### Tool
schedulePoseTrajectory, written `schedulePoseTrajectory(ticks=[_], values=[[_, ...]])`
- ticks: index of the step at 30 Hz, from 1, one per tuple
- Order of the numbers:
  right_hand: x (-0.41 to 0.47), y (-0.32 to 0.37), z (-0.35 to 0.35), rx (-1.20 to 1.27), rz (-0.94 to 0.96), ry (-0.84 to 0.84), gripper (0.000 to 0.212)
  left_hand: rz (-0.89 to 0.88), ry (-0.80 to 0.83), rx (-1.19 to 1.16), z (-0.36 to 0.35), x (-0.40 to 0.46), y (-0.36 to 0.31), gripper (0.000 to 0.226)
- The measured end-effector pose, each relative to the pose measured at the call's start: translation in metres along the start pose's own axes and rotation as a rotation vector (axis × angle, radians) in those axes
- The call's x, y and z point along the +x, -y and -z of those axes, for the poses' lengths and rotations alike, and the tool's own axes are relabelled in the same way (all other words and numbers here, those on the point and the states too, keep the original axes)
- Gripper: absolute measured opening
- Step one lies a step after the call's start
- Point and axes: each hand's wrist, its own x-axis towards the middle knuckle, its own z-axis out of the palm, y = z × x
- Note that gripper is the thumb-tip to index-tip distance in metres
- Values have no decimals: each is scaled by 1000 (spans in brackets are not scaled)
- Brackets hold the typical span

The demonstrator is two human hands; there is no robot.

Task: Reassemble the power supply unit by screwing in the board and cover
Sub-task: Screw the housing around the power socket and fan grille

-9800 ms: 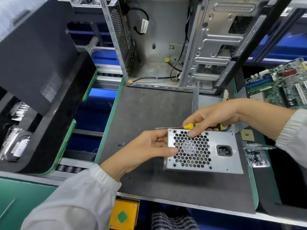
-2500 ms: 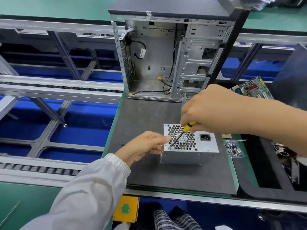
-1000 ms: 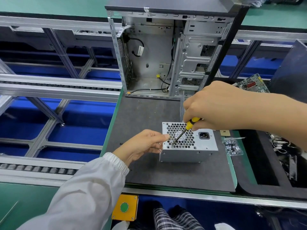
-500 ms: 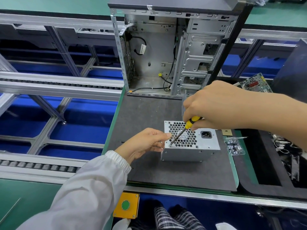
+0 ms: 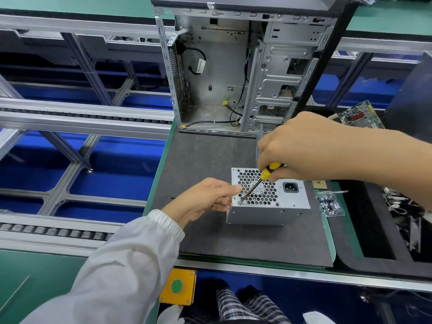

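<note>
The right hand point(image 5: 301, 146) comes in from the right edge of the frame, raised above the mat, fingers curled round the yellow-and-black handle of a screwdriver point(image 5: 259, 181); its thin steel shaft slants down-left w/ the tip on a screw point(image 5: 240, 202) at the lower-left corner of the power supply point(image 5: 268, 199). The left hand point(image 5: 205, 199) reaches up from the lower left in a white elastic-cuffed sleeve point(image 5: 131, 258), thumb and forefinger pinching the box's left edge, other fingers loosely curled beneath. Vs. half a sec ago almost nothing differs: same grips, same tool angle, box in the same spot just right of centre frame; only the view has shifted slightly. The box is bare grey sheet metal, rectangular, its top face punched w/ a honeycomb grille and holding a black power socket point(image 5: 290, 187). It sits on a dark felt-like mat point(image 5: 201, 157) edged in green. Behind, upper centre, stands an open steel PC case point(image 5: 243, 66) w/ black cables. A clear plastic bag of screws point(image 5: 329, 204) lies right of the box, a green circuit board point(image 5: 357, 115) further up.
</note>
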Motion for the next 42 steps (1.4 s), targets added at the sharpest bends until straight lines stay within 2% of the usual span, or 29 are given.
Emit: schedulePoseTrajectory(ticks=[3,8,12,15,26,29,34,42], values=[[2,2,-2,12,8,-8,24,2,-7,-5,0,0,0,26],[3,2,-8,8,25,-19,26,-1,-5,-10,0,-1,-1,21],[2,0,-13,27,18,-28,26,-1,-14,3,-1,-1,0,29],[2,0,-19,86,15,-31,28,1,-4,-10,-1,-1,-1,23],[10,26,-47,207,39,159,26,2,14,-1,1,0,-1,22],[-5,26,-35,237,41,127,25,18,-17,2,1,0,0,33],[-37,13,1,102,-88,18,39,29,-10,-3,0,0,-2,29],[-29,25,6,-6,-119,149,30,35,-8,10,0,-1,-3,31]])
